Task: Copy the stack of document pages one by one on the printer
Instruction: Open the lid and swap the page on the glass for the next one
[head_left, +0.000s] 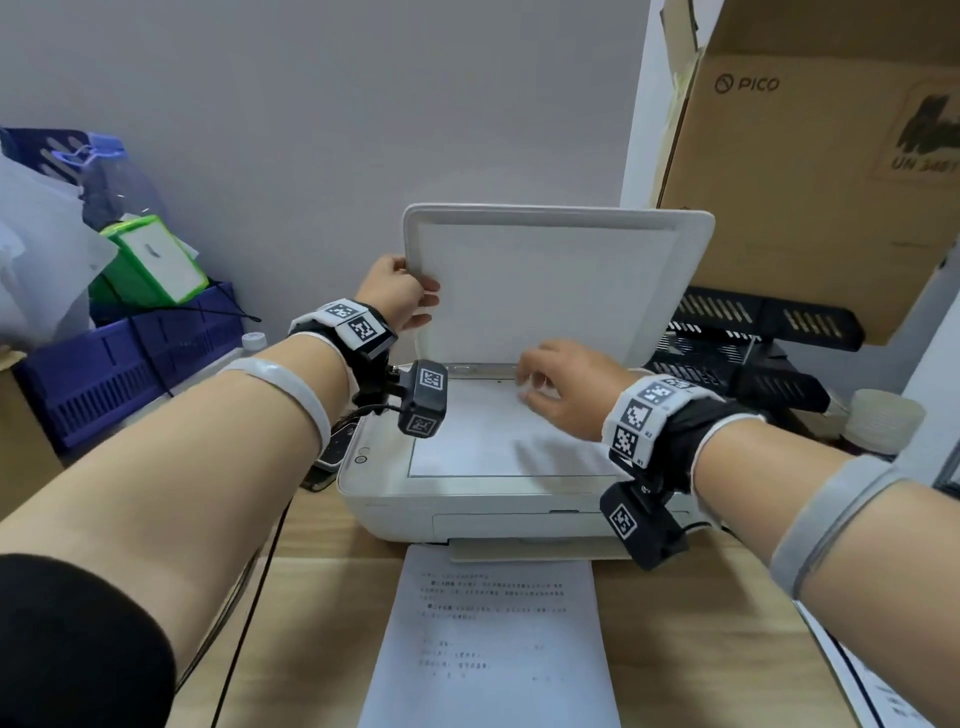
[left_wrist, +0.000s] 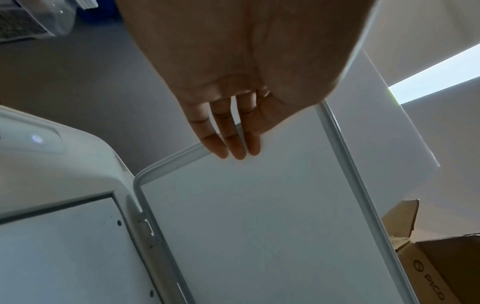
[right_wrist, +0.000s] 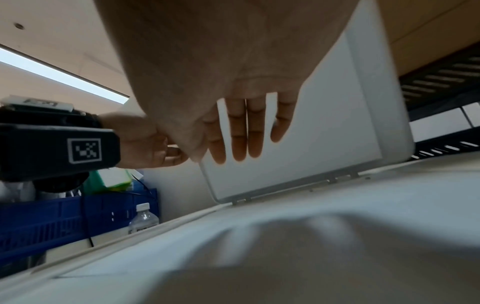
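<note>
Both bare forearms wear a pale grey elastic band (head_left: 306, 400) near the elbow and a black wrist strap (head_left: 670, 426) bearing white square code markers, with a black marker-tagged camera block (head_left: 423, 397) below. A black sleeve (head_left: 78, 644) covers the left upper arm.

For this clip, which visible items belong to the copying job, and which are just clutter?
Job: printer; scanner lid, held up by left hand; sheet on the glass under right hand; printed page.

Clutter: cardboard box; blue crates; black trays; water bottle.
</note>
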